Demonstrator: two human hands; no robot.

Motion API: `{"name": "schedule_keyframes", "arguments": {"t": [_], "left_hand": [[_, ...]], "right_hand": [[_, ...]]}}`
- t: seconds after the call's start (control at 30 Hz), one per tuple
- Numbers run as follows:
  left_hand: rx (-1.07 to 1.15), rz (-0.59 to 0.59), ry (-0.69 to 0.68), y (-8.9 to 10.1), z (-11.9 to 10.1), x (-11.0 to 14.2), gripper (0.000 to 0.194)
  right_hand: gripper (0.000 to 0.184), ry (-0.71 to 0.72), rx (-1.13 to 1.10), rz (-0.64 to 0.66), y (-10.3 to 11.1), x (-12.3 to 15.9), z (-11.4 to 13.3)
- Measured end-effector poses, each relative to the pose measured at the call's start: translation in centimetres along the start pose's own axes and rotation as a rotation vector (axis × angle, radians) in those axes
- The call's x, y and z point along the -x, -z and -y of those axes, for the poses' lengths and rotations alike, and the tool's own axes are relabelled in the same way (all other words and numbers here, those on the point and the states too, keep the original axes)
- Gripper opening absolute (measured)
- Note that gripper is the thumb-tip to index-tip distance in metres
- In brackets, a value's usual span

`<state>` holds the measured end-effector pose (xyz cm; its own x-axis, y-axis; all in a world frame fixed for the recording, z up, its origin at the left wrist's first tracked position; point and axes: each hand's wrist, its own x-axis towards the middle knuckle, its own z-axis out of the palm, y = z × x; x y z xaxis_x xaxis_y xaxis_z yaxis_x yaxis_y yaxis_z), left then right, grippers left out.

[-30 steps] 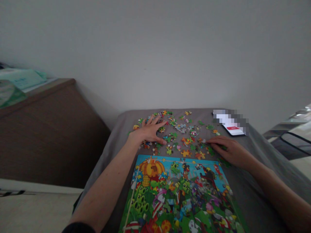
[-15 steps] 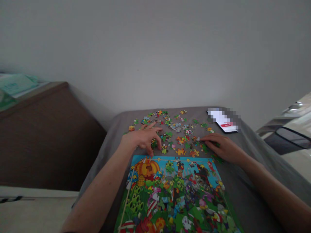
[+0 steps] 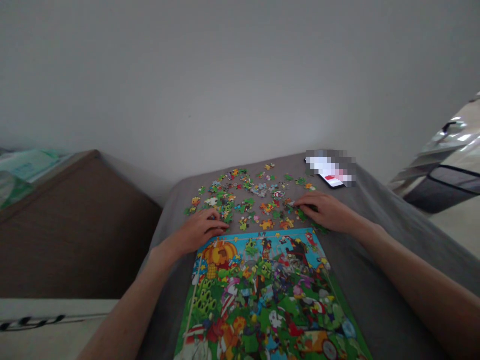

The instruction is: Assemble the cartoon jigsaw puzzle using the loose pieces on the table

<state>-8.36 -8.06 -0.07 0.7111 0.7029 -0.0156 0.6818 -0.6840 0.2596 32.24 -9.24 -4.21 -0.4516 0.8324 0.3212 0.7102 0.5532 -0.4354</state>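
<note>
My left hand [image 3: 198, 231] rests curled at the left edge of a spread of loose jigsaw pieces [image 3: 243, 197], just above the top-left corner of a colourful cartoon puzzle picture [image 3: 262, 295]. Whether it holds a small piece, I cannot tell. My right hand [image 3: 322, 210] lies on the pieces' right side, its fingertips among them near the picture's top edge. Its fingers hide whatever lies beneath them.
A grey cloth [image 3: 168, 240] covers the table, with a smartphone [image 3: 330, 176] at its far right corner. A brown cabinet [image 3: 75, 225] with pale green packets [image 3: 26, 167] stands left. A shiny silver bag [image 3: 450, 145] sits right, against a white wall.
My left hand has drawn back toward the picture's top-left corner, its fingers going from spread to curled. My right hand has shifted slightly left among the pieces.
</note>
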Motion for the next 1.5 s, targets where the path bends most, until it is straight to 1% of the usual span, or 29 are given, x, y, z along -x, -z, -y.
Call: {"name": "schedule_keyframes", "arguments": {"t": [0.07,0.13,0.23,0.33,0.43,0.53,0.6,0.73,0.8,0.83,0.93,1.0,1.03,1.1,1.23,1.3,1.43,1.5], "left_hand": [[0.049,0.009,-0.007,-0.5,0.0,0.4,0.031],[0.040,-0.011,0.013,-0.8,0.2,0.5,0.033],[0.024,-0.078,0.055,-1.1,0.4,0.3,0.030],[0.025,-0.123,0.061,-1.5,0.5,0.2,0.025],[-0.030,-0.147,0.063,-1.8,0.1,0.2,0.022],[-0.096,-0.190,0.073,-1.9,-0.5,0.0,0.025],[-0.103,-0.236,0.041,-1.8,-1.2,0.0,0.029],[-0.045,-0.320,-0.098,-1.7,-3.2,0.3,0.032],[-0.011,-0.295,-0.173,-1.7,-4.5,0.4,0.032],[0.004,-0.254,-0.209,-1.8,-5.2,0.4,0.033],[0.063,-0.053,-0.278,-1.8,-6.6,0.5,0.028],[0.112,0.070,-0.282,-1.6,-7.0,0.5,0.022],[0.130,0.107,-0.272,-1.6,-7.0,0.4,0.018],[0.143,0.130,-0.249,-1.4,-6.7,0.4,0.013],[0.112,0.079,-0.191,-1.3,-5.6,0.4,0.015],[0.107,0.074,-0.179,-1.2,-5.2,0.4,0.018],[0.097,0.102,-0.214,-0.7,-5.3,0.7,0.021],[0.104,0.124,-0.239,-0.5,-5.4,1.0,0.027]], "right_hand": [[0.030,-0.004,-0.003,0.006,0.1,-0.1,0.1],[0.030,-0.009,0.003,0.017,0.2,-0.1,0.2],[0.031,-0.014,0.014,0.030,0.2,-0.1,0.3],[0.031,-0.008,0.016,0.029,0.2,0.0,0.2],[0.031,-0.002,0.023,0.023,0.2,0.0,0.3],[0.031,-0.005,0.024,0.031,0.3,0.0,0.4],[0.031,-0.006,0.025,0.036,0.4,-0.1,0.5],[0.031,-0.013,0.025,0.027,0.4,0.0,0.5],[0.031,-0.015,0.021,0.035,0.3,0.0,0.5],[0.031,-0.015,0.021,0.037,0.3,0.0,0.4],[0.031,-0.013,0.026,0.031,0.3,0.0,0.4],[0.031,-0.008,0.024,0.024,0.2,0.0,0.4],[0.031,-0.005,0.022,0.019,0.2,0.0,0.4],[0.032,-0.002,0.021,0.009,0.2,0.1,0.4],[0.031,-0.007,0.023,0.007,0.1,0.1,0.3],[0.031,-0.007,0.023,0.008,0.1,0.1,0.2],[0.030,-0.007,0.013,-0.002,-0.1,0.2,0.0],[0.030,-0.007,0.006,-0.007,-0.2,0.2,0.0]]}}
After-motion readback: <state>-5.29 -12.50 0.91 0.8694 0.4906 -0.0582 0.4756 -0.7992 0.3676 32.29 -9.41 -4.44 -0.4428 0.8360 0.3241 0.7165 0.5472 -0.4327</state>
